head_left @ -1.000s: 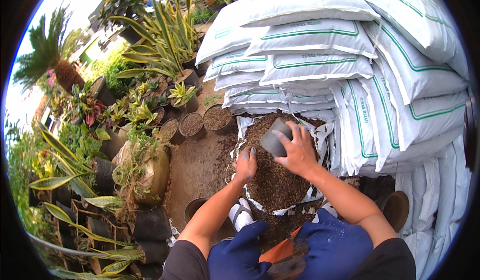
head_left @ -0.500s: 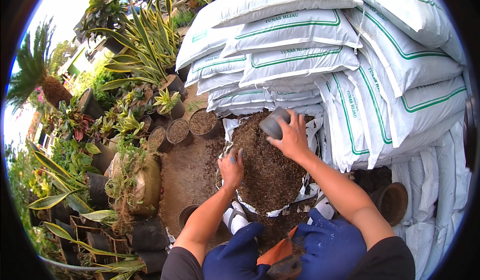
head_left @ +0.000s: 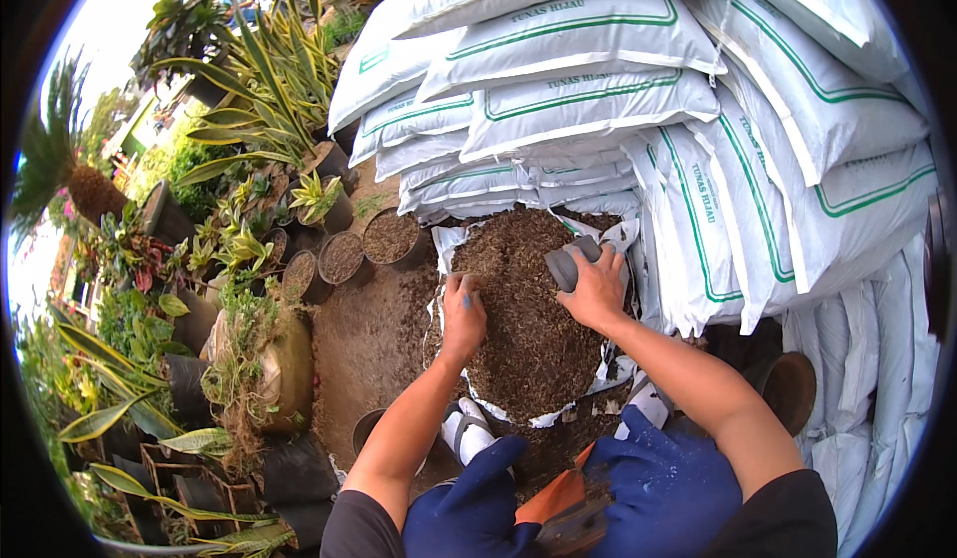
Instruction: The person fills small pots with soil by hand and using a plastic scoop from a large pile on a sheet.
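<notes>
A wide mound of brown potting mix point(head_left: 523, 329) fills an opened white sack point(head_left: 481, 396) in front of me. My right hand point(head_left: 598, 294) grips a small dark grey plant pot point(head_left: 571, 263), tilted low against the mix on its right side. The pot's mouth and contents cannot be made out. At the left edge of the mix is my left hand point(head_left: 464, 317), its fingers curled down and pressed together. Whatever those fingers may hold is hidden.
White sacks with green lines point(head_left: 583, 109) are stacked high ahead and to the right. Filled pots point(head_left: 392, 239) stand at the far left of the mound, beside many potted plants point(head_left: 249, 109). A larger brown pot point(head_left: 785, 393) lies on its side at right.
My right hand has brought the pot down and to the right, lower against the mix. My left hand has moved slightly and its fingers are more curled. The view has shifted a little.
</notes>
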Demonstrator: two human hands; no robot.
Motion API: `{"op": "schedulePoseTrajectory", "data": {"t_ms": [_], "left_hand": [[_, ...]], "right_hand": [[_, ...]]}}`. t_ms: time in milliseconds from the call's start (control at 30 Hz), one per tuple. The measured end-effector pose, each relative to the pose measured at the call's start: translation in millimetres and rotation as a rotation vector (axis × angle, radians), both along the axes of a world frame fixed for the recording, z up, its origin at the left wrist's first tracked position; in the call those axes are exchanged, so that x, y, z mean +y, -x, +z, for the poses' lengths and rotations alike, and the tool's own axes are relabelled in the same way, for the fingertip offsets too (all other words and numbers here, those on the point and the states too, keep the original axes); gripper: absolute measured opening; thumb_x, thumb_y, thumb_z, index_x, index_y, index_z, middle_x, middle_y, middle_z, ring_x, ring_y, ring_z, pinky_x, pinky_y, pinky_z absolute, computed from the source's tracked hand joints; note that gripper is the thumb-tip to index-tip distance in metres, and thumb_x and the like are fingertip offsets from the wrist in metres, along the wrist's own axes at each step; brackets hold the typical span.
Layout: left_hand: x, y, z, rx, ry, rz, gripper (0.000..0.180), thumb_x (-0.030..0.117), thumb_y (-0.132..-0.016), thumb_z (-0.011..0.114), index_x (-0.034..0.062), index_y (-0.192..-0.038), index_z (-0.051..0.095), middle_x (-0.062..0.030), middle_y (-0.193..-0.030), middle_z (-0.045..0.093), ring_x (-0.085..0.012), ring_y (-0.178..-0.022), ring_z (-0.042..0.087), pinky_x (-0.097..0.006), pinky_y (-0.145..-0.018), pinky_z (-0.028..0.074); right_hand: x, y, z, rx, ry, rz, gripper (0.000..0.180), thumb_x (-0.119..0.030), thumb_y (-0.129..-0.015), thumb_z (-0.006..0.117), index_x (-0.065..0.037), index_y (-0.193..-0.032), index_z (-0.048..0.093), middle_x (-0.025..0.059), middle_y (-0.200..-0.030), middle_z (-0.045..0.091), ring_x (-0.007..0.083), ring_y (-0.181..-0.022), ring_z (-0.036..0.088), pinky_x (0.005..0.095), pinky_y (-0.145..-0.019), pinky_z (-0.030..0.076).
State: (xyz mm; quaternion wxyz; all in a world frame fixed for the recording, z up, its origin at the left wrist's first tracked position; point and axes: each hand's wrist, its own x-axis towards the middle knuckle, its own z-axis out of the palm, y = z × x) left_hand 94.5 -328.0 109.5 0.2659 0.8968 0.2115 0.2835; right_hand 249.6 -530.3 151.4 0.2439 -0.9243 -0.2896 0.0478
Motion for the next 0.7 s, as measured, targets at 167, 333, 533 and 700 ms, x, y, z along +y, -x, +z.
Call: {"op": "schedulePoseTrajectory", "data": {"t_ms": [167,333,533,700], "left_hand": [[4.2,1.1,-1.8,0.050,0.065,-0.010,0.017,0.000,-0.093,0.068,0.0014,-0.111,0.068,-0.0185,-0.102,0.067,-0.0309,-0.086,0.071,-0.042,-0.077,0.058],[-13.4,-9.4,8.8,0.140,0.029,0.013,0.026,0.016,-0.102,0.062,0.0024,-0.124,0.067,-0.0222,-0.113,0.072,-0.0377,-0.098,0.073,-0.046,-0.087,0.057],[-27.7,-3.8,-5.6,0.269,0.027,0.015,0.056,0.042,-0.109,0.050,0.0102,-0.155,0.044,-0.0256,-0.160,0.041,-0.0465,-0.152,0.031,-0.062,-0.123,0.026],[-40.2,0.9,-8.5,0.418,0.161,-0.027,0.082,0.058,-0.103,0.055,0.0155,-0.166,0.025,-0.0288,-0.172,0.015,-0.0469,-0.160,0.010,-0.066,-0.126,0.013]], "right_hand": [[-3.4,1.0,8.9,0.087,-0.081,-0.041,0.083,-0.023,-0.070,0.093,-0.021,-0.145,0.057,0.0209,-0.139,0.042,0.0451,-0.132,0.040,0.0528,-0.103,0.052],[-14.5,2.4,36.4,0.003,-0.200,0.085,0.083,-0.020,-0.068,0.093,-0.021,-0.144,0.058,0.0192,-0.139,0.045,0.0443,-0.129,0.043,0.0525,-0.109,0.046],[-10.8,8.2,64.9,-0.195,-0.316,0.291,0.080,-0.020,-0.070,0.092,-0.021,-0.143,0.059,0.0187,-0.142,0.046,0.0428,-0.128,0.045,0.0509,-0.111,0.045],[-23.6,-17.9,43.9,-0.207,-0.213,0.093,0.078,-0.024,-0.075,0.090,-0.017,-0.145,0.057,0.0237,-0.144,0.045,0.0460,-0.130,0.046,0.0535,-0.112,0.044]]}}
